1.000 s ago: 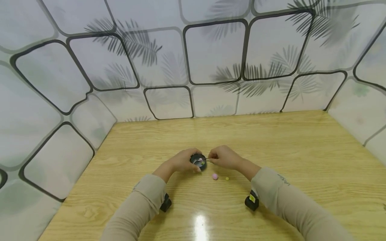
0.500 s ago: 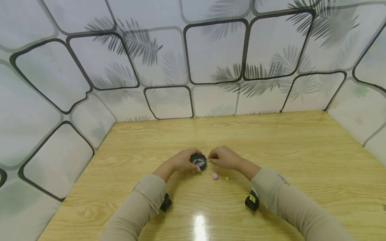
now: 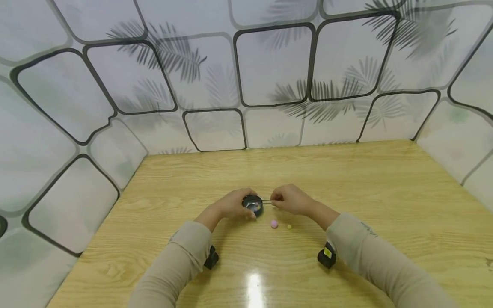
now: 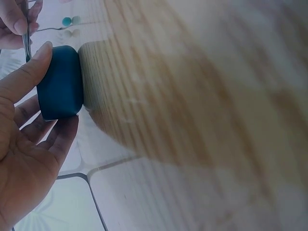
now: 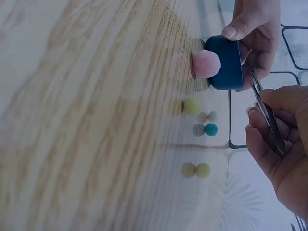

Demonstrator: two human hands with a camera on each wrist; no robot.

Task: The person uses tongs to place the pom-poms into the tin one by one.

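My left hand (image 3: 232, 205) grips a small dark blue bowl (image 4: 62, 86) from its left side, thumb at the near side and fingers round the far side. The bowl stands on the table, with a few small pale and yellow bits (image 3: 257, 207) inside. To its right, my right hand (image 3: 291, 199) pinches metal tweezers (image 5: 270, 118) between thumb and fingers. Their prongs point left at the bowl's rim, slightly apart, with nothing seen between them. In front of the bowl, a pink pom-pom (image 3: 274, 224) and a smaller yellow pom-pom (image 3: 289, 227) lie on the table.
The right wrist view also shows a teal ball (image 5: 211, 130), a small pale ball (image 5: 212, 116) and another yellow ball (image 5: 203, 170) on the glossy wooden table (image 3: 192, 184). Patterned panels (image 3: 273, 64) stand along the table's back and sides.
My right hand has shifted to the right, drawing the tweezers back from inside the bowl to its rim. The left hand and the bowl stay in place.
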